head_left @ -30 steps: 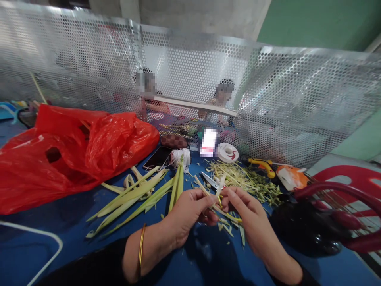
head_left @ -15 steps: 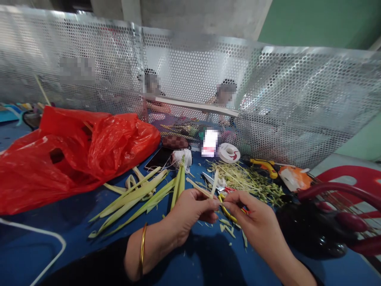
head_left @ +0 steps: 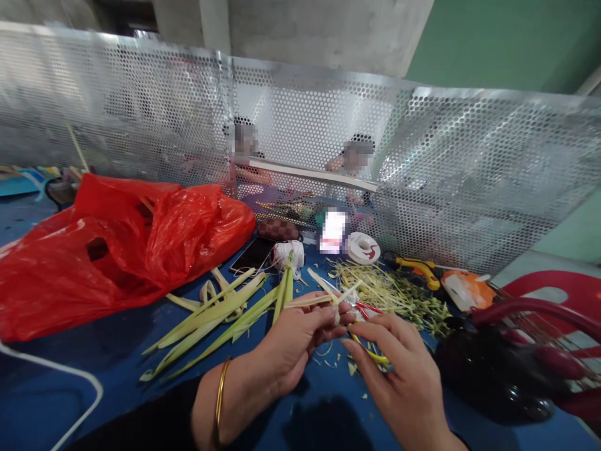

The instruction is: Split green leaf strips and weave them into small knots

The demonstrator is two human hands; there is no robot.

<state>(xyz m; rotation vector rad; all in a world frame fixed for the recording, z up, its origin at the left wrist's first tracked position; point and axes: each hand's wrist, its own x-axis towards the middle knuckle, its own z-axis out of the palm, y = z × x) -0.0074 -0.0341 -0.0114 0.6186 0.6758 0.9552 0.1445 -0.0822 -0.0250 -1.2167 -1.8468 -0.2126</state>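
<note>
The left hand (head_left: pixel 300 335) is closed in a pinch on a few pale leaf strips (head_left: pixel 319 299). It holds them off the desk (head_left: pixel 122 357), probably so their crossed ends do not slip apart. At its 4 o'clock the right hand (head_left: pixel 397 369) lies loosely spread over a curved yellow piece (head_left: pixel 373 356); I cannot tell whether it grips it. Green leaf blades (head_left: pixel 216 313) lie within reach at 10 o'clock, and trimmings (head_left: pixel 399 294) are piled aside at 1 o'clock.

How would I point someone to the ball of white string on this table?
Start at the big red plastic bag on the left of the blue table. Off its right end, near the metal screen, lies a dark phone, and the ball of white string sits just right of it. Unlike the flat tape roll further right, it is a lumpy wound bundle.
</note>
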